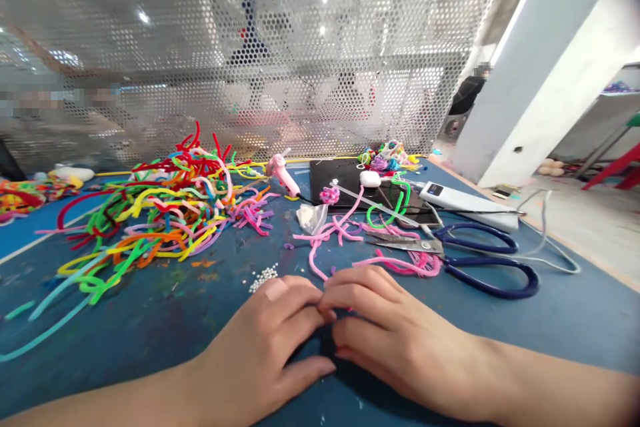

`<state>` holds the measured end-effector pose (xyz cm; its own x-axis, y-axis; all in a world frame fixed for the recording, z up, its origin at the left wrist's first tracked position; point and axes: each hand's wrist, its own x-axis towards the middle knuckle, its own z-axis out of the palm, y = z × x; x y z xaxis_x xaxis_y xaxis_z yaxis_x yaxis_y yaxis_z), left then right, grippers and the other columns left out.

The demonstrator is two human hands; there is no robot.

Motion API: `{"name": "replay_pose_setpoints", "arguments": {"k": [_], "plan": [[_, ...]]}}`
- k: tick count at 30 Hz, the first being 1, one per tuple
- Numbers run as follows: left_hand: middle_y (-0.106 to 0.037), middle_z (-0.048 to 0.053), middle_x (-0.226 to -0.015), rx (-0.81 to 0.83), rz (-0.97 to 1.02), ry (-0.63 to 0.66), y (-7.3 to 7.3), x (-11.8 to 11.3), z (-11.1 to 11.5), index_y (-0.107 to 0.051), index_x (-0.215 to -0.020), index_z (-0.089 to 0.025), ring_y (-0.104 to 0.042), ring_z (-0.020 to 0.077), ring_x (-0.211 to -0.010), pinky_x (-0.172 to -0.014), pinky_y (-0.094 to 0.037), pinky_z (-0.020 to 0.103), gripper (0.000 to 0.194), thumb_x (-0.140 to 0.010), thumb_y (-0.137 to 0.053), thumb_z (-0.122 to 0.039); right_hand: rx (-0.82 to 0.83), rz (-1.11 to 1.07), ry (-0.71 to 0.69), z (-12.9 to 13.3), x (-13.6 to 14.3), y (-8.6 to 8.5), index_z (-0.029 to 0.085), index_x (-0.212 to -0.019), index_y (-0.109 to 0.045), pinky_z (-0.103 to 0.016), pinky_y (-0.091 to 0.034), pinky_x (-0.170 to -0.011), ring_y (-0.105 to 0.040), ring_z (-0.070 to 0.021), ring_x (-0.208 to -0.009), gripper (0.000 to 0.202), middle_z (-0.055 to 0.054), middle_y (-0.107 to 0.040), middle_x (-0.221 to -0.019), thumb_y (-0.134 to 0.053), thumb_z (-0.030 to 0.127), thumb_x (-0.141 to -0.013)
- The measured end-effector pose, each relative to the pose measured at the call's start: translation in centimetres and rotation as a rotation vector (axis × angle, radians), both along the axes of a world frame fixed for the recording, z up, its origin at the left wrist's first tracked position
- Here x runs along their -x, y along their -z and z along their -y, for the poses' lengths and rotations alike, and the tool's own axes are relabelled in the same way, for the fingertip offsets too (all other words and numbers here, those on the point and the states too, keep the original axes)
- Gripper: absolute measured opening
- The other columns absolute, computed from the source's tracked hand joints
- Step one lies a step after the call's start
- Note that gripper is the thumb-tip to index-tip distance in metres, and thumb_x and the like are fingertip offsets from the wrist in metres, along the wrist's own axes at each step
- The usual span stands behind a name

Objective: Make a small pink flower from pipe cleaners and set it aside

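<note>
My left hand point(280, 340) and my right hand point(395, 340) meet at the fingertips, low over the front of the table. Both have bent fingers drawn together, while the left thumb stands a little apart. Whatever they pinch is hidden; only a speck of pink shows between the right fingers. Just beyond the fingertips lies a bent pink pipe cleaner point(314, 260), its near end running behind them. Another pink pipe cleaner point(387, 263) rests past the right knuckles. Small white beads point(263, 276) are heaped beside the left knuckles.
Scissors point(470, 257) with blue handles lie right of centre. A tangled heap of coloured pipe cleaners point(165, 207) covers the left. Farther back are a pink glue gun point(285, 175), a plastic bag point(311, 219), a white device point(467, 205) with a cable, and a perforated metal screen point(200, 80).
</note>
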<state>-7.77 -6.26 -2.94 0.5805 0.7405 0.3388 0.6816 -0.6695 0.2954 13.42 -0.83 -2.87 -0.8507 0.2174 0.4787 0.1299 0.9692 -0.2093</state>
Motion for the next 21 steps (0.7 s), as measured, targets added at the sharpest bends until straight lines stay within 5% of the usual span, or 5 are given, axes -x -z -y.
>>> {"name": "replay_pose_setpoints", "arguments": {"k": [4,8,11,15,21], "plan": [[-0.068,0.003,-0.092,0.05,0.117,0.134,0.2,-0.2,0.2,-0.062,-0.094,-0.022,-0.058,0.0184,-0.096,-0.09,-0.042,0.031,0.012,-0.092,-0.05,-0.022,0.257,-0.046,-0.09,1.0,0.0,-0.7,0.016,-0.09,-0.054,-0.029,-0.045,-0.088,-0.053,-0.0162,-0.096,0.01,-0.008,-0.061,-0.098,-0.045,0.011,-0.093],[-0.068,0.001,-0.074,0.135,0.234,0.175,0.2,0.0,0.6,-0.057,-0.089,-0.023,-0.06,0.0156,-0.071,-0.071,-0.045,0.026,0.015,-0.094,-0.043,-0.023,1.041,-0.199,0.026,1.0,0.2,-0.9,0.02,-0.082,-0.043,-0.02,-0.041,-0.057,-0.044,-0.0087,-0.062,0.018,0.001,-0.049,-0.073,-0.04,0.027,-0.097],[-0.059,-0.002,-0.064,0.3,0.349,0.018,-0.1,0.3,0.8,-0.053,-0.086,-0.024,-0.053,0.0125,-0.057,-0.055,-0.038,0.023,0.019,-0.096,-0.037,-0.028,1.498,-0.41,0.039,-0.1,0.5,-0.6,0.02,-0.079,-0.04,-0.017,-0.03,-0.047,-0.032,-0.0055,-0.05,0.025,0.007,-0.036,-0.061,-0.047,0.039,-0.094],[-0.03,-0.007,-0.051,0.583,0.626,-0.224,-0.4,0.4,0.7,-0.049,-0.083,-0.024,-0.03,0.0106,-0.046,-0.044,-0.025,0.022,0.032,-0.097,-0.028,-0.043,1.553,-0.449,0.126,-1.6,0.3,-0.7,0.017,-0.077,-0.046,-0.016,-0.02,-0.041,-0.022,-0.0037,-0.044,0.028,0.01,-0.03,-0.051,-0.058,0.041,-0.088],[-0.025,-0.009,-0.052,0.74,0.887,-0.232,0.2,0.3,0.1,-0.047,-0.083,-0.022,-0.022,0.0088,-0.046,-0.044,-0.021,0.021,0.03,-0.096,-0.034,-0.045,1.476,-0.405,0.227,-1.8,0.2,-1.1,0.014,-0.071,-0.056,-0.017,-0.018,-0.04,-0.027,-0.0026,-0.041,0.031,0.009,-0.037,-0.049,-0.072,0.041,-0.074]]}}
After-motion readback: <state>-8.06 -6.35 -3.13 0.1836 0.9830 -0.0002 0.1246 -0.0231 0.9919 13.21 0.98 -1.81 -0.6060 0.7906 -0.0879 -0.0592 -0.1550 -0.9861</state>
